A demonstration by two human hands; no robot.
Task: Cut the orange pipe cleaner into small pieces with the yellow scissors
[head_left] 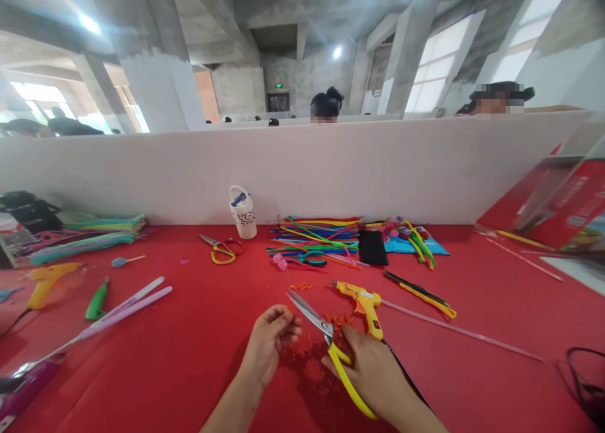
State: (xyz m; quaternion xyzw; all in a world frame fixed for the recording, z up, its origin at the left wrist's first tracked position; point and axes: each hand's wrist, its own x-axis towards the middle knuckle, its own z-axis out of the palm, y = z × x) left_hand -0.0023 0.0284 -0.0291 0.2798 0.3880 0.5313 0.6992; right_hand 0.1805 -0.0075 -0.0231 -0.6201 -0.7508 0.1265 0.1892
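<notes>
My right hand [373, 370] grips the yellow handles of a pair of scissors [326, 341], whose steel blades point up and left with the blades parted. My left hand [269, 341] is just left of the blades, fingers curled in a pinch on something small I cannot make out. Small orange-red scraps [302, 351] lie on the red tablecloth [198, 357] between the two hands. A yellow glue gun [363, 302] lies right behind the scissors.
A pile of coloured pipe cleaners [316, 239], a black phone [372, 247], a white cup [242, 213] and a second pair of scissors [220, 249] lie farther back. Another glue gun [45, 280] and sticks lie left. A red box [553, 206] leans right. People sit behind the white partition [302, 168].
</notes>
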